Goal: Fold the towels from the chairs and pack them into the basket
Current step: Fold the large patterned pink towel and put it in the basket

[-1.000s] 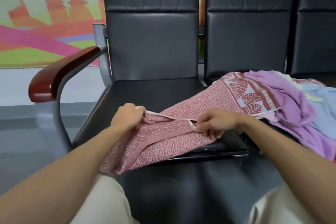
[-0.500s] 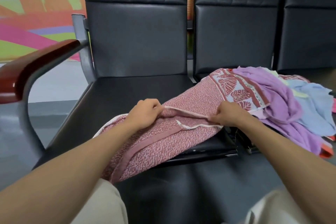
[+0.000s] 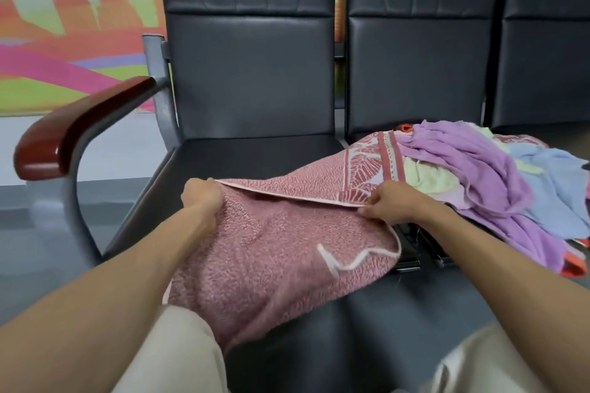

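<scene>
A row of black padded chairs (image 3: 249, 73) stands before a wall with a bright mural (image 3: 64, 41) of orange towers and pink and green bands. A pink patterned towel (image 3: 277, 249) lies across the front of the left seat and hangs over the person's left knee. Both bare forearms reach forward from the lower corners. The left hand (image 3: 201, 195), knuckles up, has its fingers curled round the towel's pale hem at its left end. The right hand (image 3: 392, 204) pinches the same hem further right with bent fingers. The hem runs almost straight between them. On the next seat, just beside the right hand, lies a loose pile: a purple towel (image 3: 472, 166), a pale green towel (image 3: 434, 179) and a blue towel (image 3: 555, 179). A red-brown armrest (image 3: 79, 124) curves at far left.
</scene>
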The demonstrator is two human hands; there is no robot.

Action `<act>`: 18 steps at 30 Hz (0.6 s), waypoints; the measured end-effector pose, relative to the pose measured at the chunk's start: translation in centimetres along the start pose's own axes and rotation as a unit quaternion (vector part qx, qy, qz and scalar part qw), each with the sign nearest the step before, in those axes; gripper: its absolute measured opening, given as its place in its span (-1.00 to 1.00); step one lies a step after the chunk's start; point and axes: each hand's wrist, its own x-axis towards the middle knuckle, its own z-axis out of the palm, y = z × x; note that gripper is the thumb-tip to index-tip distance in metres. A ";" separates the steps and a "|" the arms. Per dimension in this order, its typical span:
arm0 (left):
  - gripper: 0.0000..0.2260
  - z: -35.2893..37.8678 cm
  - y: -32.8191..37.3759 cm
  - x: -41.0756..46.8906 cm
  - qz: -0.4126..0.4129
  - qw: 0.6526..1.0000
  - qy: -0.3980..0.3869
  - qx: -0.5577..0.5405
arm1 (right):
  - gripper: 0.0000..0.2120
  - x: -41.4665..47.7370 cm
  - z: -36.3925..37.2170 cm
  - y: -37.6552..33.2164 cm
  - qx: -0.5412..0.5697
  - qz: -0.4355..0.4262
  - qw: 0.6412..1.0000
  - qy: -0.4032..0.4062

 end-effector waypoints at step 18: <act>-0.84 -1.5 -0.4 -1.6 0.366 0.845 -0.209 0.329 | -0.49 2.4 2.3 0.2 -0.021 0.081 0.992 0.097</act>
